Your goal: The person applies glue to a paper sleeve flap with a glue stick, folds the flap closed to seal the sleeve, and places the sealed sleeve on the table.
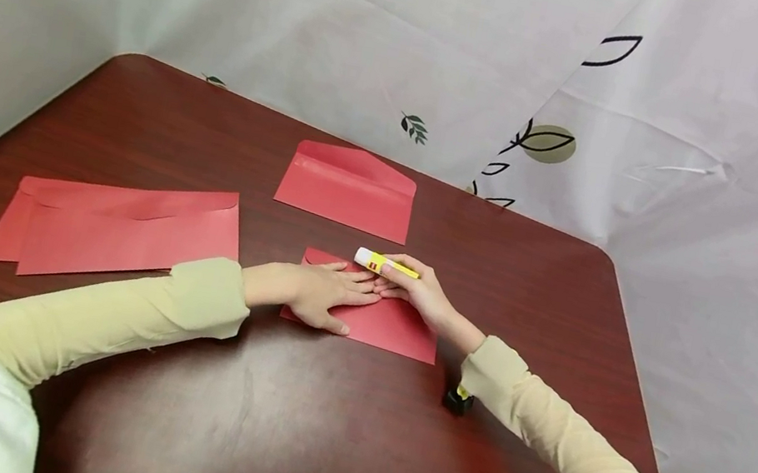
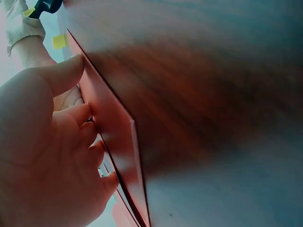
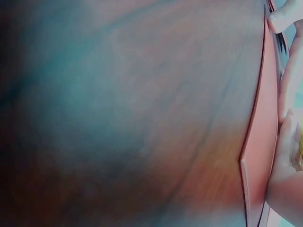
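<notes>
A red envelope lies flat on the table in front of the person. The left hand rests on its left part, fingers spread and fairly straight, as the left wrist view also shows along the red envelope. With the thumb, the right hand holds a yellow glue stick with a white end pointing left. The right hand's other fingers touch the envelope's middle, beside the left fingertips. In the right wrist view the right hand appears only at the edge, next to the envelope.
Several red envelopes overlap on the table at the left. Another envelope lies farther back, its flap open. A small black object with a yellow part sits near the right sleeve. Patterned white sheeting hangs behind the table.
</notes>
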Demonstrator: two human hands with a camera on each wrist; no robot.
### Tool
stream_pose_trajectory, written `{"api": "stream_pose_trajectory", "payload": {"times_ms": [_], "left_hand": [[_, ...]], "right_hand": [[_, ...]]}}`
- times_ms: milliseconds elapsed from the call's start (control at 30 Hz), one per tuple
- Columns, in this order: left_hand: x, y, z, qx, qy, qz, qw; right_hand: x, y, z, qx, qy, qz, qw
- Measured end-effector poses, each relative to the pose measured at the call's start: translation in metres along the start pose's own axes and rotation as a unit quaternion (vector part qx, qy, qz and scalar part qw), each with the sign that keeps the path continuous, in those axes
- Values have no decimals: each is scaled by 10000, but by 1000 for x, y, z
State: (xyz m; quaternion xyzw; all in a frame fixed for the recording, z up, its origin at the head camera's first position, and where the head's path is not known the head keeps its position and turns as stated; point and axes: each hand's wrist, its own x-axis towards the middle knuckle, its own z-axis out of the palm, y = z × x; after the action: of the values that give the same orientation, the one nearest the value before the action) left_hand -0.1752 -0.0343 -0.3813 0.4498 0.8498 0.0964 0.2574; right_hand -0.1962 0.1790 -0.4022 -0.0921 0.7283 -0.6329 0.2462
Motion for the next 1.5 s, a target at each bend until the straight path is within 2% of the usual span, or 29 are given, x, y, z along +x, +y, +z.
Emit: {"api": "stream_pose_trajectory", "payload": {"times_ms": [333, 600, 900, 1000, 1233, 1500], "left_hand": [[3, -1, -6, -179, 83, 58, 9998], [1, 3, -2, -85, 389, 71, 9992], [-5, 5, 5, -3, 646, -270, 9975], [-6, 4, 7, -82, 689, -288, 9972], [-17, 0, 11, -241, 687, -479, 9962], [-26, -2, 9, -258, 671, -594, 9956]], "right_hand": [[-4, -1, -2, -94, -123, -112, 9998], [-4, 0, -3, -8, -17, -85, 10000], [-3, 1, -1, -152, 47, -88, 9998], [-3, 2, 1, -92, 96, -63, 9999], [-1, 2, 5, 34, 109, 138, 9998], [-2, -2, -3, -26, 155, 492, 9987]]}}
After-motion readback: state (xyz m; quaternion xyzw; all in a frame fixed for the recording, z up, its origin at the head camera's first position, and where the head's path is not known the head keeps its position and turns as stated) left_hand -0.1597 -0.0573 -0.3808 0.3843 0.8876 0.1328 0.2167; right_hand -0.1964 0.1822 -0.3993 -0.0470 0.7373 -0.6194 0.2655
